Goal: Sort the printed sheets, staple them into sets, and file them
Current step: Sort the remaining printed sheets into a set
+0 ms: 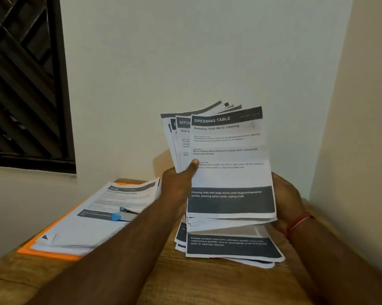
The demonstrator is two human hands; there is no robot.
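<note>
I hold a fanned bundle of printed sheets (227,150) upright above the wooden table (141,282). The front sheet is headed "DRESSING TABLE"; one behind it starts "KITCH". My left hand (179,186) grips the bundle's left edge, its thumb pressed on the front sheet. My right hand (284,199) holds the right edge from behind, mostly hidden by the paper. Beneath lies a loose pile of sheets (232,247) flat on the table. At the left, another stack of sheets (93,221) rests on an orange folder (51,253), with a blue and silver stapler (125,214) on top.
The table stands in a corner, with a white wall behind and a cream wall (362,128) close on the right. A dark latticed window (25,84) is at the upper left. A red thread circles my right wrist.
</note>
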